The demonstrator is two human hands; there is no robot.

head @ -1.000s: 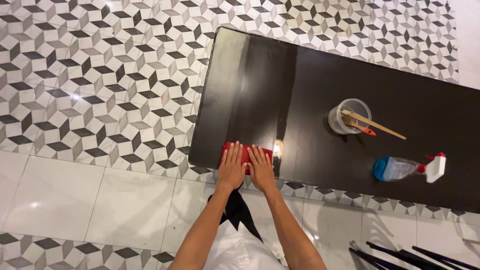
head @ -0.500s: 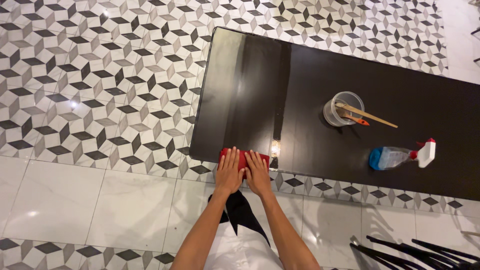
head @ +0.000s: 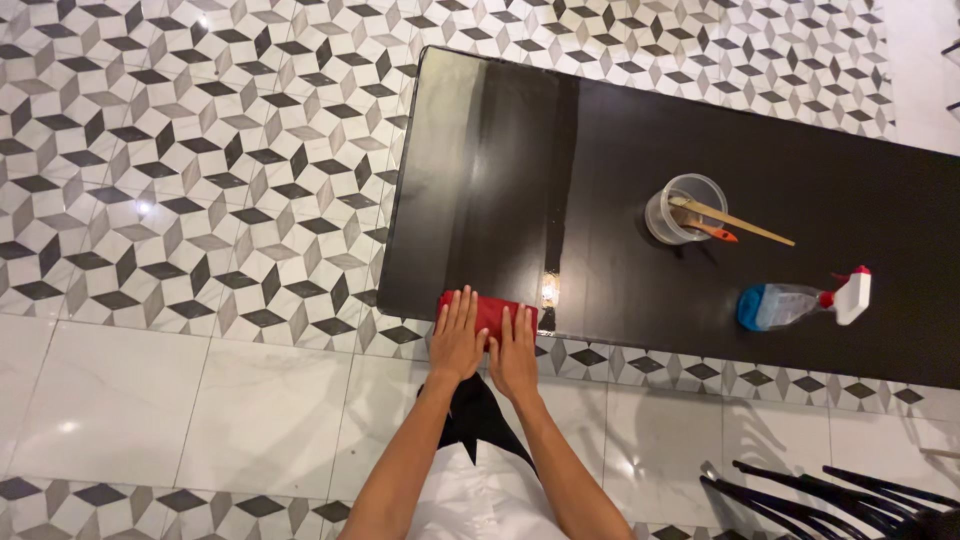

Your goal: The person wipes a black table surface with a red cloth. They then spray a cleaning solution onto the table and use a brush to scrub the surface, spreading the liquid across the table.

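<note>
A red cloth (head: 490,308) lies folded on the near edge of a long dark table (head: 620,140). My left hand (head: 457,335) and my right hand (head: 514,352) lie flat on it side by side, fingers spread, pressing it down. The strip of tabletop beyond the cloth looks wet and shiny. Farther right on the table stands a clear plastic cup (head: 683,208) with brushes in it. A spray bottle (head: 800,302) with blue liquid lies on its side past the cup.
The floor around the table has black, grey and white cube-pattern tiles (head: 200,150), with plain white tiles (head: 130,410) near me. Dark chair legs (head: 830,495) show at the bottom right.
Both hands and the red cloth have stayed at the table's near edge. The view has shifted slightly, so the table sits a little higher in frame.
</note>
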